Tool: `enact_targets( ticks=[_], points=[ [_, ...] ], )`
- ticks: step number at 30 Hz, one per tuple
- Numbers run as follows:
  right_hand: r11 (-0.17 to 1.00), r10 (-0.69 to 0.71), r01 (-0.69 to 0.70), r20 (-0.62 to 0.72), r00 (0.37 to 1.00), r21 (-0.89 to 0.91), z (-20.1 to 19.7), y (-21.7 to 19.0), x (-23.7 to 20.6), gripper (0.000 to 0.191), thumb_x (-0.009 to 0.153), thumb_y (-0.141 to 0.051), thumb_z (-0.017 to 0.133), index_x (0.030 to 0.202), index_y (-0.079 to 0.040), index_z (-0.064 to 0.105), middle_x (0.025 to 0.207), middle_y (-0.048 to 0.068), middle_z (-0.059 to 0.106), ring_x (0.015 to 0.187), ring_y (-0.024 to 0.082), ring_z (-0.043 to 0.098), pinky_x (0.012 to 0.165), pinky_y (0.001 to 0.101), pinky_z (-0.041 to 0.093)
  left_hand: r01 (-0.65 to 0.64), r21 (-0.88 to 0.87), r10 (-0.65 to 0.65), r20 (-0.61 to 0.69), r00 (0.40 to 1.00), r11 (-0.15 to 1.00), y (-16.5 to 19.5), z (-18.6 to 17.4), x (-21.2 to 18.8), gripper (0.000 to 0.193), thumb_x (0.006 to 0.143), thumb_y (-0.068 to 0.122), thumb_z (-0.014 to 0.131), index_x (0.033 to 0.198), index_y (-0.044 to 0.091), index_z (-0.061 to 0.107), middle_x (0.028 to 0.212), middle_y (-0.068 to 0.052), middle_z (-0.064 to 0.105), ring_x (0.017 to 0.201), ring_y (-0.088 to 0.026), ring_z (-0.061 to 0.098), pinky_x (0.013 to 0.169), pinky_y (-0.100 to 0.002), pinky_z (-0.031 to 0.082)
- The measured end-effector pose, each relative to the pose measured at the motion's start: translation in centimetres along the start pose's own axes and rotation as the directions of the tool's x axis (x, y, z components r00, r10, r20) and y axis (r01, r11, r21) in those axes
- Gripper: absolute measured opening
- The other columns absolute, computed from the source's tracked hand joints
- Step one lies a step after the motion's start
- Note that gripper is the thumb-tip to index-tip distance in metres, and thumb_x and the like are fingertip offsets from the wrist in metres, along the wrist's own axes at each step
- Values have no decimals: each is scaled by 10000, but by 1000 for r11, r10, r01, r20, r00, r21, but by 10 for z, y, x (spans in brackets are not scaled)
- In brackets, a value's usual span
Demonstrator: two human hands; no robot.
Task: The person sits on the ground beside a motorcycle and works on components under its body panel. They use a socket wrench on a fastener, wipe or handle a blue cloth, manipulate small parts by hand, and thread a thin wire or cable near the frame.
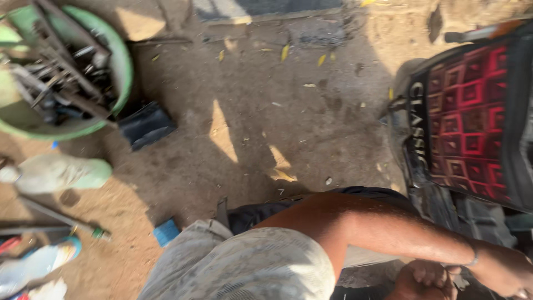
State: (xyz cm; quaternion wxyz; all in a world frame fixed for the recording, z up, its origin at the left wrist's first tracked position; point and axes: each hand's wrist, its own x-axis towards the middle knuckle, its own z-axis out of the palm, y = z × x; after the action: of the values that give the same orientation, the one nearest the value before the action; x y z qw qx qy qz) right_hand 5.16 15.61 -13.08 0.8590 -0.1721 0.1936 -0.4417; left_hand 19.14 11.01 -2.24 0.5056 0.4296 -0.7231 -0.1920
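Both my hands down at the bottom right corner, beside the motorcycle seat.

My right hand (508, 272), with a thin metal bangle at the wrist, runs off the frame edge at the dark frame parts under the black motorcycle seat with red square-patterned cover (472, 119); grip can't tell. My left hand (425, 280) sits just beside it, fingers curled in; whether it holds anything can't tell. Sandy dirt ground (250, 111) ahead. Green round plastic basin full of dark metal tools (119, 58) far left, well apart. Black flat rubber-like piece (147, 125) just beside the basin. Small blue rectangular block (166, 231) near my knee. Pale green plastic bottle (58, 172) lying left.
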Motion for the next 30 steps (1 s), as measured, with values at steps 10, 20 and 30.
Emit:
enact_targets(
  ticks=[10, 20, 30],
  points=[
    [1000, -4, 7, 106, 994, -28, -7, -16, -15, 143, 1131, -113, 486, 998, -87, 529, 693, -61, 387, 545, 63, 356, 514, 220, 326, 249, -268, -285, -108, 952, 931, -6, 19, 7, 71, 742, 83, 604, 760, 114, 666, 701, -39, 712, 702, -206, 707, 594, -389, 578],
    [508, -518, 361, 57, 854, -782, 54, 24, -38, 240, 974, -29, 472, 1099, -2, 675, 678, 2, 466, 516, 72, 364, 463, 246, 286, 518, -347, -613, -280, 739, 782, -21, 10, 8, 267, 734, 196, 569, 829, 49, 771, 811, -161, 805, 796, -310, 733, 710, -447, 607],
    [626, -460, 408, 109, 881, -665, 54, 19, -30, 149, 1036, -14, 506, 1099, 30, 633, 780, 18, 569, 597, 78, 472, 517, 223, 322, 595, -329, -679, -394, 620, 733, -20, 8, 11, 328, 892, 238, 504, 765, 10, 703, 672, -167, 725, 649, -316, 720, 755, -436, 626]
  ],
)
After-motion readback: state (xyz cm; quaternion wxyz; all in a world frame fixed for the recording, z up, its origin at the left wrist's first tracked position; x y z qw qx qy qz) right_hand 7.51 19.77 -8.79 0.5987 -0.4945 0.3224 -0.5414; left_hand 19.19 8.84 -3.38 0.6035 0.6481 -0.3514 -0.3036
